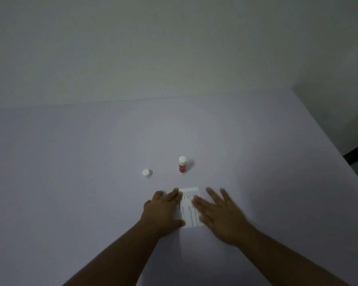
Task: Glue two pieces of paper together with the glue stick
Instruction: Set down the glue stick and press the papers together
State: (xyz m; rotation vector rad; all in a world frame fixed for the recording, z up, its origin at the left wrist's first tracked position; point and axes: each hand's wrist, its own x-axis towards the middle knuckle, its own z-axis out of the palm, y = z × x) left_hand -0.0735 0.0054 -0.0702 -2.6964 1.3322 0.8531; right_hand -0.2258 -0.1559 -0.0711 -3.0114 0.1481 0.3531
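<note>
Left hand (163, 209) and right hand (219, 213), both flat with fingers spread, are pressing printed paper (189, 207) lying between them on the table (70, 182). Glue stick (182, 164) is standing beyond the fingertips; cap (146, 173) sits beyond the left hand.

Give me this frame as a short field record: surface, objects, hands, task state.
surface: pale lilac tabletop against a plain off-white wall
paper: white printed paper sheet flat on the table, near the person; whether it is one sheet or two stacked cannot be told
glue: red glue stick standing upright beyond the paper, white at the top
cap: small white plastic cap standing apart, left of the stick
left hand: flat, palm down, on the paper's left edge
right hand: fingers spread, over the paper's right edge, motion-blurred
task state: both hands at the paper, glue stick not held
</note>
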